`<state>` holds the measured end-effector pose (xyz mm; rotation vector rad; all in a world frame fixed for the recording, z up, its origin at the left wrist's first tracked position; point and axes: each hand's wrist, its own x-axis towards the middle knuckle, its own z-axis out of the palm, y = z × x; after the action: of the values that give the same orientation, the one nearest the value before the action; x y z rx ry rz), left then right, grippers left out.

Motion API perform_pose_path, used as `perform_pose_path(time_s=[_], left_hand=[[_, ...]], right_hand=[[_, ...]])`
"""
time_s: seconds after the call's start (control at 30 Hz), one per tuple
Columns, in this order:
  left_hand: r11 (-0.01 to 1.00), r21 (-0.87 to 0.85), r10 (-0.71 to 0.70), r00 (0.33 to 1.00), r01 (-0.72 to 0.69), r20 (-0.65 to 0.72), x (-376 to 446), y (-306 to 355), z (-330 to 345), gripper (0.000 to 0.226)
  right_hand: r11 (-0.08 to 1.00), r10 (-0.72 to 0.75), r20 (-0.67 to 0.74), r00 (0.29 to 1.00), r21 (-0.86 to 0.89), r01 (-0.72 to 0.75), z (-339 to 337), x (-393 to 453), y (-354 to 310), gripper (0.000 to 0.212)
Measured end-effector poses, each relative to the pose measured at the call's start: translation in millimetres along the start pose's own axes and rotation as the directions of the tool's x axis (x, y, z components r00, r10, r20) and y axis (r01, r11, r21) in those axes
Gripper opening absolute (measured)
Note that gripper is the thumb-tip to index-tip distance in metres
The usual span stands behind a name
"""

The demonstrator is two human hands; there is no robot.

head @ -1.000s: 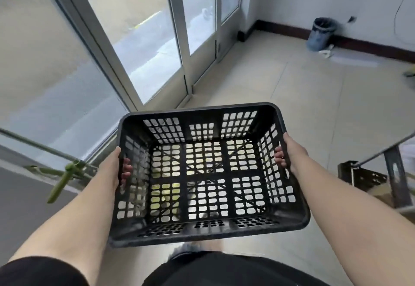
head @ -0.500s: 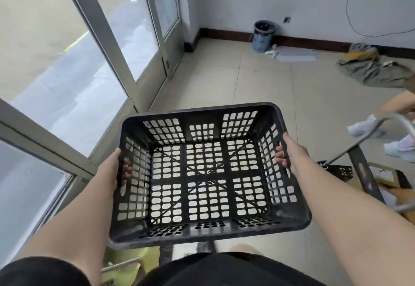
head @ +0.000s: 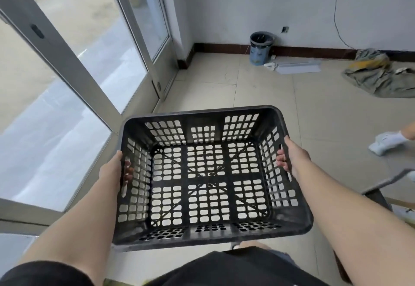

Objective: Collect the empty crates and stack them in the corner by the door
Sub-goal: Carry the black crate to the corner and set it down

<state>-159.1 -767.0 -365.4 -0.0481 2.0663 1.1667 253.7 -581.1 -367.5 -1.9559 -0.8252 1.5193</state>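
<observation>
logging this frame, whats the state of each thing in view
crate: empty, upright, held off the floor
left hand: grips crate's left wall
right hand: grips crate's right wall
door: closed
bin: upright by the wall
cloth: crumpled on floor

I see one black lattice crate (head: 208, 180), empty and upright, mouth up, filling the lower centre.

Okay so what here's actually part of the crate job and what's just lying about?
Part of the job:
black crate, empty
left hand and right hand, gripping its side walls
corner by the glass door

Just lying about:
blue bin
white flat pieces by it
crumpled cloth
someone's white shoe
</observation>
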Motion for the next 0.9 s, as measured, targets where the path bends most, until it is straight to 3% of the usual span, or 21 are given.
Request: perform_pose_path(time_s=[0.33,0.63,0.9], left_hand=[[0.999,-0.044,0.017,1.000,-0.018,-0.013,44.0,94.3,105.5,0.043],[0.998,-0.063,0.003,1.000,-0.003,-0.008,133.0,187.5,199.2,0.043],[0.997,-0.072,-0.021,0.993,0.030,0.117,224.9,297.3,278.4,0.041]], right_hand=[[1.000,-0.002,-0.010,1.000,-0.005,0.002,17.3,107.6,-113.0,0.053],[0.999,0.019,-0.024,1.000,0.047,-0.018,61.1,209.8,-199.4,0.051],[0.997,0.024,-0.072,0.997,0.074,-0.019,115.2,298.2,-299.6,0.050]])
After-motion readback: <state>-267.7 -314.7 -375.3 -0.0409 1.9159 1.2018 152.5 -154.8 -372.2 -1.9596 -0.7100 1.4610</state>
